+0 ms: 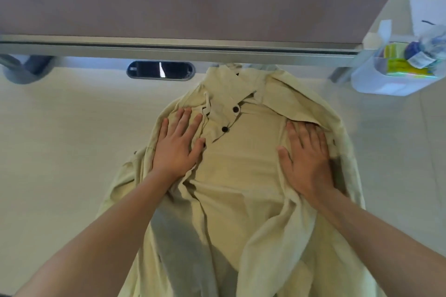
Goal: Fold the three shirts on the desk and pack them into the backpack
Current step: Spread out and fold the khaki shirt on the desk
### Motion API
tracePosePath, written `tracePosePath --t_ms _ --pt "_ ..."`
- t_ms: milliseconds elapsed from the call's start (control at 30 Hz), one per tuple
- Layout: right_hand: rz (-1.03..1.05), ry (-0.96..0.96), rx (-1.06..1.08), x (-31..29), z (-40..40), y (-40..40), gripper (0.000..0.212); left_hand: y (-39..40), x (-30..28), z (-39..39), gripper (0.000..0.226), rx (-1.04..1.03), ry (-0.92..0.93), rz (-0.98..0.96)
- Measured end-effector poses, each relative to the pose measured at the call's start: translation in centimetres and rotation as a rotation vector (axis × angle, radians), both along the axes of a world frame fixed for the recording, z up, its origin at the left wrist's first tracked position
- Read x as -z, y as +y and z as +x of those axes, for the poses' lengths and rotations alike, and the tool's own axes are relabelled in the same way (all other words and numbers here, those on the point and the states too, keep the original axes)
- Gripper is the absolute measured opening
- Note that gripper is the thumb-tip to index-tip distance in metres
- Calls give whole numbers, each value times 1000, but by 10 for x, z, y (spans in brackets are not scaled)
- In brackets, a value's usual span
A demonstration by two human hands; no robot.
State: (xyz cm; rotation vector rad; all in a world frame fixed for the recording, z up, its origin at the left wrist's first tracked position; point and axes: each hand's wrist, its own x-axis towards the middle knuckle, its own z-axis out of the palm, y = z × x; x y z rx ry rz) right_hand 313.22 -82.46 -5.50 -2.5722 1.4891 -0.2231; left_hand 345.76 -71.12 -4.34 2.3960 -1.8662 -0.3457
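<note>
While the pale yellow-green button-front cotton shirt [236, 164] lies spread at centre frame on the white bench [60, 140], the left hand [178, 144] and right hand [306, 159] press it with flat, straight fingers. Step: smoothing before folding. The next move likely requires folding the side panels inward.

Pale khaki shirt [241, 152] — black buttons [225, 129]

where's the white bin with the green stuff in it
In the head view the white bin sits at the far right edge of the desk, just below the partition rail and right of the shirt collar.
</note>
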Motion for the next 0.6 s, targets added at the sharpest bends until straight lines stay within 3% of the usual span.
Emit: tracePosePath --t_ms 200,267,367,467,600 --pt "-50 104 41 -10 47 19 63 -2 0 21 66 35 2 25" --pt "-19 44 -38 -16 81 33 59 0 -4 16 67 23 17 44" --pt "202 -42 -72 -29 136 40 56 7 -16 6 68 -36 99 42" --pt "368 -171 44 -39 174 33 49 23 -25 -6 69 -80 152 42" --pt "397 -309 232 -41 190 15 47 48 -29 -13 74 -73 135 50"
